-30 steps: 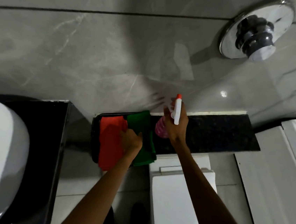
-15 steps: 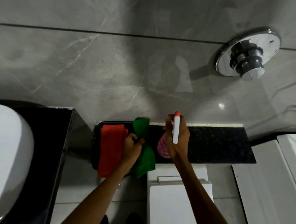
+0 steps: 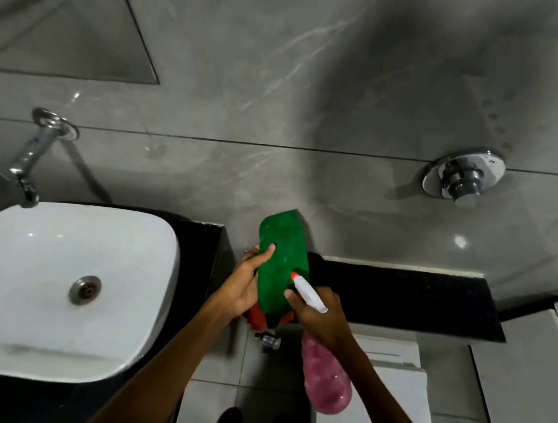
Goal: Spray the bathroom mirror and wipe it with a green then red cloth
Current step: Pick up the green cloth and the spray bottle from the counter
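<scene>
My left hand [image 3: 244, 285] holds the green cloth [image 3: 280, 263] up off the black ledge [image 3: 409, 297], thumb across its front. The red cloth [image 3: 256, 319] bunches under it at the heel of the same hand, mostly hidden. My right hand [image 3: 320, 315] grips the neck of a spray bottle [image 3: 325, 378] with a pink body and a white, red-tipped nozzle that points at the green cloth. The mirror [image 3: 60, 16] hangs at the upper left on the grey wall, only its lower right corner in view.
A white basin [image 3: 55, 291] on a black counter sits at left, under a chrome wall tap [image 3: 32, 157]. A chrome flush button [image 3: 463, 179] is on the wall at right. The white toilet tank [image 3: 391, 371] is below my right arm.
The cloths have left the ledge: my left hand has lifted the green one with the red bunched beneath. The bottle has tilted, nozzle toward the cloth. The view has swung left, showing basin and mirror.
</scene>
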